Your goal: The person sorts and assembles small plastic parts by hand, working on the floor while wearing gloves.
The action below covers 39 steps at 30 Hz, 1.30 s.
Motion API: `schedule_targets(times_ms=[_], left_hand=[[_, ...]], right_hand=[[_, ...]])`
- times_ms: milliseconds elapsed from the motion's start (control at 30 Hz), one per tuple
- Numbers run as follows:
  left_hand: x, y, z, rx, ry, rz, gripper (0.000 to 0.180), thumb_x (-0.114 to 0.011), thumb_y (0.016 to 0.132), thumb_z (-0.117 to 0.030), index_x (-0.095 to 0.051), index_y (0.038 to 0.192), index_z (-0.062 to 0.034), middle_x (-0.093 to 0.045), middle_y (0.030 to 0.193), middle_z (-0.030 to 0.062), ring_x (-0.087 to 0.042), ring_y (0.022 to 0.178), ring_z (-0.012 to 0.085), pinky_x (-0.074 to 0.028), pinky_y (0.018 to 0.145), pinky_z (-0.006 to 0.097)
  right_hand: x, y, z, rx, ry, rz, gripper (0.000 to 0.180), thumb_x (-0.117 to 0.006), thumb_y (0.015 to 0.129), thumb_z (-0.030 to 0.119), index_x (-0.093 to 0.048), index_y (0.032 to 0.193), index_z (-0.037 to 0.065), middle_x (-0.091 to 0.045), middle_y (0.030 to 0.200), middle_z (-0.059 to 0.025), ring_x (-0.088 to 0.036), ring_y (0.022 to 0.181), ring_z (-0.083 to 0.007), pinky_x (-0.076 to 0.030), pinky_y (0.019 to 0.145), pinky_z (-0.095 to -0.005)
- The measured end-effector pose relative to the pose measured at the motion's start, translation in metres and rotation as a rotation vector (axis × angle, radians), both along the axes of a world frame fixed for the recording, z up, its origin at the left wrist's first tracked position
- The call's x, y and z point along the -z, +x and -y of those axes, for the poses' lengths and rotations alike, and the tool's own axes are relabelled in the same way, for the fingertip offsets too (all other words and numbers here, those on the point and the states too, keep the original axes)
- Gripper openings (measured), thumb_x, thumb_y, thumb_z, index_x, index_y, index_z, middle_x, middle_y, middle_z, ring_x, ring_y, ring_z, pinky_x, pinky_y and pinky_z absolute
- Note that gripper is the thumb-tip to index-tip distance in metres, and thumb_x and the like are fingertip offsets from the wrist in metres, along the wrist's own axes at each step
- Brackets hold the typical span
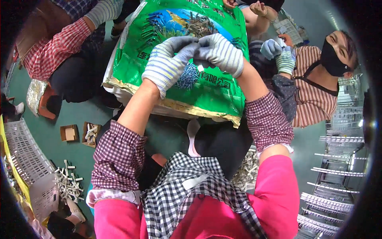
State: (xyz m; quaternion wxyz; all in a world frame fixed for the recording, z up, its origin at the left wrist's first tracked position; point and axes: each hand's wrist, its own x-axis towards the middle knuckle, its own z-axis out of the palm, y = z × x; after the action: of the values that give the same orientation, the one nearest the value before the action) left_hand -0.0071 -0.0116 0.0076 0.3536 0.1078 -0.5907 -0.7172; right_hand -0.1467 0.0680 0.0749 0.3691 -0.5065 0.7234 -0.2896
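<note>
My left hand (169,63) and my right hand (221,54), both in white-and-blue striped gloves with grey fingertips, meet over a green printed sack (131,63) laid flat as a work surface. Both hands are closed, fingertips pinched together. A small white piece (201,68) shows just under the right fingers; whatever else lies between the fingers is hidden. Beneath my hands sits a small heap of thin blue screw-like pieces (188,77). Farther back on the sack is a pile of dark slender metal pieces (203,26).
Co-workers sit close: a red-checked sleeve (59,53) at left, a person in a striped top (316,83) at right, a bare hand (259,8) at the far side. On the floor are small cardboard boxes (69,133), a white crate (30,147) and scattered white parts (69,181). Racks (338,171) stand right.
</note>
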Motion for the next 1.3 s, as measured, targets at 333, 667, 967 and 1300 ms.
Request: schedule_targets(times_ms=[333,667,967,1300], left_hand=[[-0.008,0.007,0.021,-0.258,0.136,0.060,0.014,-0.061,0.080,-0.010,-0.063,0.091,-0.0021,-0.062,0.077,0.0019,-0.054,0.068,0.0074,-0.045,0.061,0.022],[-0.007,-0.006,0.025,-0.198,0.203,0.231,0.017,-0.057,0.082,-0.017,-0.063,0.095,-0.0062,-0.063,0.079,0.0020,-0.057,0.063,0.0081,-0.041,0.048,0.022],[0.003,-0.016,0.025,-0.110,0.218,0.305,0.019,-0.058,0.085,-0.018,-0.062,0.101,-0.0078,-0.064,0.087,0.0031,-0.061,0.073,0.0115,-0.048,0.055,0.025],[0.009,-0.017,0.024,-0.148,0.149,0.253,0.021,-0.058,0.086,-0.019,-0.061,0.102,-0.0070,-0.065,0.089,0.0036,-0.061,0.077,0.0122,-0.049,0.058,0.026]], right_hand=[[0.079,-0.051,-0.006,-0.066,-0.096,-0.387,0.020,-0.062,0.080,0.009,-0.064,0.099,0.004,-0.066,0.085,-0.0066,-0.059,0.076,-0.0133,-0.048,0.072,-0.0290],[0.098,-0.061,-0.014,-0.253,-0.152,-0.564,0.017,-0.064,0.074,0.010,-0.066,0.091,0.009,-0.059,0.085,-0.0110,-0.058,0.082,-0.0273,-0.047,0.073,-0.0354],[0.097,-0.057,-0.014,-0.151,-0.092,-0.552,0.015,-0.063,0.075,0.016,-0.064,0.087,0.006,-0.060,0.085,-0.0141,-0.058,0.082,-0.0297,-0.047,0.074,-0.0371],[0.092,-0.062,-0.015,-0.037,-0.046,-0.416,0.019,-0.059,0.078,0.012,-0.063,0.096,0.005,-0.065,0.088,-0.0151,-0.062,0.081,-0.0252,-0.048,0.074,-0.0342]])
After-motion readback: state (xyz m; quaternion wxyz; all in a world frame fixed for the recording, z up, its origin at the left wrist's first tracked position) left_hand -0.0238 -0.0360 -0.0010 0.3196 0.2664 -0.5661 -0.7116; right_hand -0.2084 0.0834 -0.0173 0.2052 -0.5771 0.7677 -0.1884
